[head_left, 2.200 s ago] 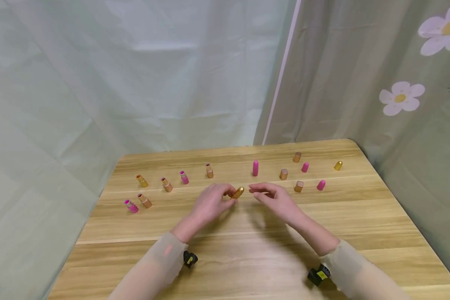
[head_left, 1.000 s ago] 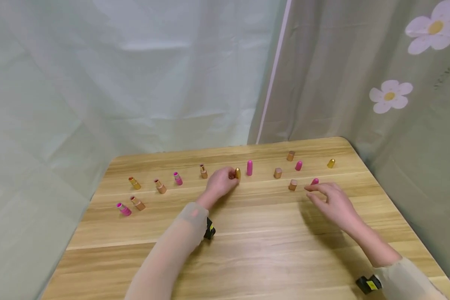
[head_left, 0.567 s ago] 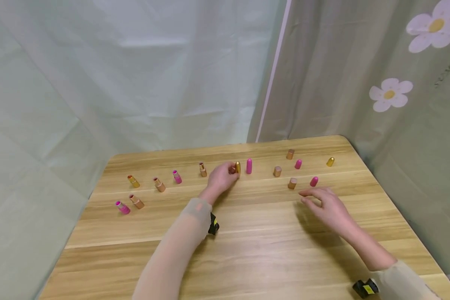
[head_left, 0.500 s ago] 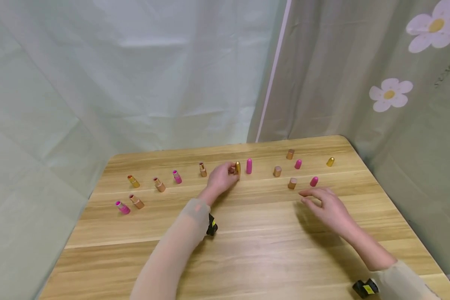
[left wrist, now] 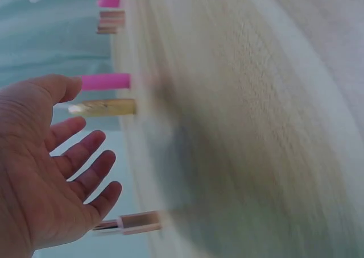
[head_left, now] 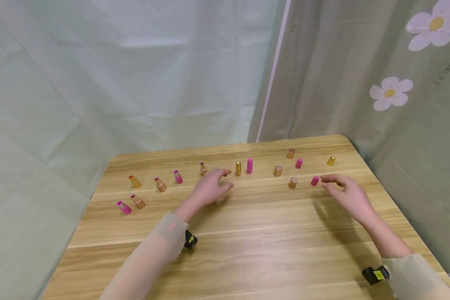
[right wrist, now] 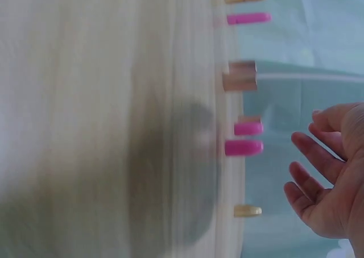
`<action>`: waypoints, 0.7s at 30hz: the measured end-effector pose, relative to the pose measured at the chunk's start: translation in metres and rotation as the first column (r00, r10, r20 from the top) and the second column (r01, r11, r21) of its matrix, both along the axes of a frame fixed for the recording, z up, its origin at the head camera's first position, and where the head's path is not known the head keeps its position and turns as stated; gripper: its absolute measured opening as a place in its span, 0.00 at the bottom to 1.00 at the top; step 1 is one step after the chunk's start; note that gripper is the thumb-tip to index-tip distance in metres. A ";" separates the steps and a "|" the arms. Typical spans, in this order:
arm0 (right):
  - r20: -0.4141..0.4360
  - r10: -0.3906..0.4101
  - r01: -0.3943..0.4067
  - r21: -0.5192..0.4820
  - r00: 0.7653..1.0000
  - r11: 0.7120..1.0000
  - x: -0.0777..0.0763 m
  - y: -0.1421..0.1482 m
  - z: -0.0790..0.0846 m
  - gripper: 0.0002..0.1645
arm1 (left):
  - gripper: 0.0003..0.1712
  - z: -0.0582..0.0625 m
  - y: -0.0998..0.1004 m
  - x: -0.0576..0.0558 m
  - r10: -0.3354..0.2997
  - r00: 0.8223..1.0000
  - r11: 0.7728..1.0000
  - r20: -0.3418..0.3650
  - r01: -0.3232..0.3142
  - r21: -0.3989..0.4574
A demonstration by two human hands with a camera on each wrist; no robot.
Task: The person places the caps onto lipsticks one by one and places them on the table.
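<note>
A gold capped lipstick (head_left: pixel 238 168) stands upright beside a pink capped lipstick (head_left: pixel 249 166) near the back of the table. My left hand (head_left: pixel 211 186) is just left of the gold one, thumb and fingers spread and holding nothing; its bare palm shows in the left wrist view. Behind that hand stands an uncapped rose-gold lipstick (head_left: pixel 203 169), partly covered by it in the head view. My right hand (head_left: pixel 348 195) hovers with fingertips right beside a pink lipstick cap (head_left: pixel 315 181). Its fingers are loosely bent, with nothing between them.
Several uncapped lipsticks stand at the left, among them a gold one (head_left: pixel 134 181) and a pink one (head_left: pixel 124 207). At the right are a gold cap (head_left: pixel 331 161), another pink cap (head_left: pixel 298 163) and rose-gold caps (head_left: pixel 278 171). A curtain (head_left: pixel 172 83) hangs behind the table.
My left hand carried the gold lipstick to beside the pink one, let it go and drew back left. My right hand moved right across the table to the pink cap.
</note>
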State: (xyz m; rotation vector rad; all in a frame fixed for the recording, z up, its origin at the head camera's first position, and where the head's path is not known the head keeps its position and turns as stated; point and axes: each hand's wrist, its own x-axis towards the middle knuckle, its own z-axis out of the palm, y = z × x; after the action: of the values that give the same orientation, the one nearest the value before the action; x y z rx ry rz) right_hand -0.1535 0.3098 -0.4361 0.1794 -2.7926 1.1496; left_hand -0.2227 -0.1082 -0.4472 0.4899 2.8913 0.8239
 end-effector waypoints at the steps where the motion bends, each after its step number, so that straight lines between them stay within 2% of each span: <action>1: -0.005 -0.009 0.009 0.001 1.000 1.000 -0.002 0.003 0.000 0.24 | 0.31 0.004 -0.001 0.004 -0.016 1.000 1.000 -0.010 0.016 -0.014; 4: -0.029 -0.027 0.028 0.012 0.999 1.000 -0.009 0.011 0.000 0.25 | 0.30 0.012 -0.003 0.017 -0.083 0.995 0.994 -0.060 0.078 -0.073; 9: -0.049 -0.040 0.042 0.050 0.998 0.998 -0.023 0.018 -0.005 0.26 | 0.28 0.018 -0.001 0.039 -0.197 0.970 0.973 -0.142 0.176 -0.150; 14: 0.004 -0.024 0.024 0.089 1.000 0.996 -0.035 0.022 -0.012 0.29 | 0.29 0.015 0.005 0.064 -0.270 0.950 0.952 -0.160 0.238 -0.193; 21: 0.086 0.007 -0.021 0.152 0.996 0.988 -0.046 0.022 -0.026 0.32 | 0.29 0.005 0.017 0.091 -0.364 0.916 0.903 -0.167 0.303 -0.304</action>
State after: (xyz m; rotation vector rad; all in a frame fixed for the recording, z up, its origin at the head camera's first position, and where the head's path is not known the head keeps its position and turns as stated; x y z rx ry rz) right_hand -0.1994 0.3315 -0.4618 0.1673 -2.9606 0.9676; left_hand -0.1318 -0.0913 -0.4421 1.0688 2.9146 0.3307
